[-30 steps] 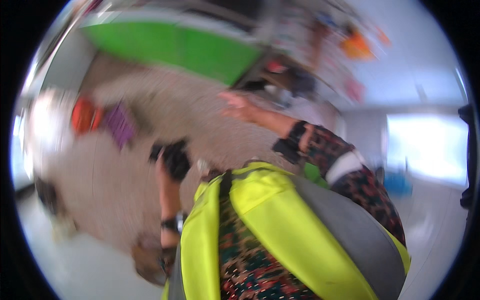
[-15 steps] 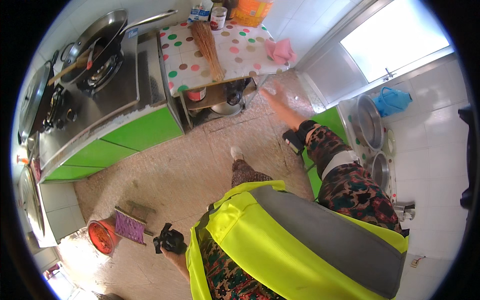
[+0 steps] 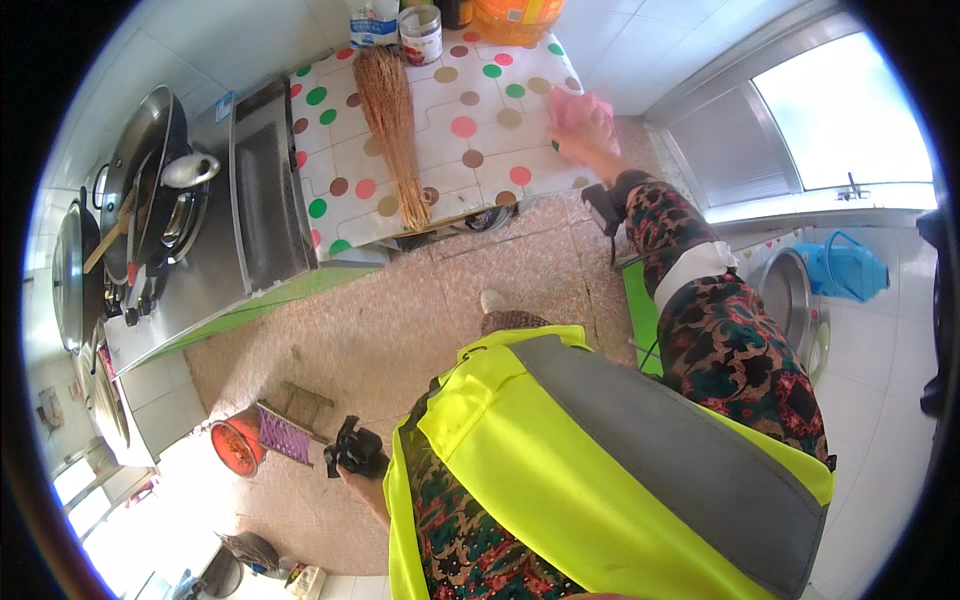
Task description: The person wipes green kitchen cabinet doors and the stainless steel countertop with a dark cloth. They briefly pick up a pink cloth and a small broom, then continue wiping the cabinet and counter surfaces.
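Observation:
My right hand (image 3: 585, 140) is at the right end of a polka-dot table top (image 3: 470, 100), its fingers closed on a pink cloth (image 3: 575, 105). A straw broom head (image 3: 385, 120) lies along the table, left of that hand, with a white jar (image 3: 420, 38), a blue-and-white packet (image 3: 373, 22) and an orange-labelled container (image 3: 515, 18) behind it. Low beside my vest, my left hand (image 3: 355, 470) is closed on a crumpled black object (image 3: 355, 445), whose exact nature I cannot make out.
A stove (image 3: 215, 250) with pans and utensils stands left. A purple-strapped stool (image 3: 285, 430) and red bucket (image 3: 235, 450) are on the floor (image 3: 420, 330). On the right are a window (image 3: 830, 115), a green cabinet (image 3: 640, 305), a metal basin (image 3: 785, 300) and a blue container (image 3: 845, 265).
My view has swung round and moved closer to the table. My right hand, open half a second ago, has reached the pink cloth and closed on it. The left stays low with the black object.

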{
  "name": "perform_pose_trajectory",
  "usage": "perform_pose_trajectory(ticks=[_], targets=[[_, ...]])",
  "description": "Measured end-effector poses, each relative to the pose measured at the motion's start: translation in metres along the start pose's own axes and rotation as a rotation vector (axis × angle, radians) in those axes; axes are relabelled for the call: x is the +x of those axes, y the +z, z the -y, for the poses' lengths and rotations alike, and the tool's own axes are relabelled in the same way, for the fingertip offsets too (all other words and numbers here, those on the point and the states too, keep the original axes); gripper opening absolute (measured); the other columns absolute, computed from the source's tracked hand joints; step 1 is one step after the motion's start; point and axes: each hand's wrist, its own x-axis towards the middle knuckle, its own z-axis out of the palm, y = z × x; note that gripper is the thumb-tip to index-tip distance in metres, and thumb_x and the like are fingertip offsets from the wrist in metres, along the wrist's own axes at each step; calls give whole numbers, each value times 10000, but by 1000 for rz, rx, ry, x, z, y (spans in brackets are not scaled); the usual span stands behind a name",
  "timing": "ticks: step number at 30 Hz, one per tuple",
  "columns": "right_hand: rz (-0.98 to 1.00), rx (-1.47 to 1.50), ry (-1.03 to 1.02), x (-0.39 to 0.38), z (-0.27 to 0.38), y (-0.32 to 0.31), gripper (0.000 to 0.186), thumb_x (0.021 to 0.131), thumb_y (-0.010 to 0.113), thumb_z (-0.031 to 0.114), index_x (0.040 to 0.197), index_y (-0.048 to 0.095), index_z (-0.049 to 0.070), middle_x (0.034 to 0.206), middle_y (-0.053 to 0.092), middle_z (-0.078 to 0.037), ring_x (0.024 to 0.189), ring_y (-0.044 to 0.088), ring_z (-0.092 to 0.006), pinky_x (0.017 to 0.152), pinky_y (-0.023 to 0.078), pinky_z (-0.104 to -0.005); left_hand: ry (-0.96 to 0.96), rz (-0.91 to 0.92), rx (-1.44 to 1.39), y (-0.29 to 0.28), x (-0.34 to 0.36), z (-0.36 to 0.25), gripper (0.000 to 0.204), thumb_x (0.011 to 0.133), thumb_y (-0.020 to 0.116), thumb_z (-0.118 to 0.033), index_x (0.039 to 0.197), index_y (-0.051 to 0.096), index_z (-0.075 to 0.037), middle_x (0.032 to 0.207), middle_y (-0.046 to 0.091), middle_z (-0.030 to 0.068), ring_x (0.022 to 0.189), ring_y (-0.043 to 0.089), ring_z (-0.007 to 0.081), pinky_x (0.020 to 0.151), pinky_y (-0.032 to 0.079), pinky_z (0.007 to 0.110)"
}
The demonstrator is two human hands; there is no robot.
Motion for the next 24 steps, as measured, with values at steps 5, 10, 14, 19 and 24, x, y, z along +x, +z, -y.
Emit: perform_pose_trajectory(ticks=[5,10,14,19,24], targets=[[-211,-116,-532,3,6,38,453,803,590,165,1249,520,197,1351,456,-103,1319,355,-379,992,302,-602,7,-9,17,50,-1,13,376,919,519,-456,1082,649,-144,1016,696,54,907,669,265,719,554,372],[51,60,-1105,-21,35,30,341,776,597,94,1107,612,177,1140,607,-53,1095,570,-296,887,457,-460,28,-14,38,74,-2,8,377,920,516,-457,1083,649,-145,1019,696,54,907,669,266,720,553,374],[-88,325,-1181,13,67,15,357,792,579,54,1127,626,166,1078,649,-94,953,632,-315,782,524,-386,55,-44,32,69,-11,5,378,922,514,-458,1084,649,-145,1022,696,54,907,669,267,721,552,376],[-148,307,-644,86,108,21,519,826,573,147,1336,482,168,1298,556,-129,1181,509,-381,973,429,-473,72,-122,8,47,-38,11,379,923,510,-459,1085,649,-146,1024,696,53,906,669,267,722,552,378],[-55,-68,-643,87,141,63,675,792,588,221,1440,400,222,1366,517,-94,1298,427,-348,1061,347,-484,65,-198,-20,32,-65,26,380,925,507,-460,1087,649,-147,1027,696,53,906,669,268,723,551,380]])
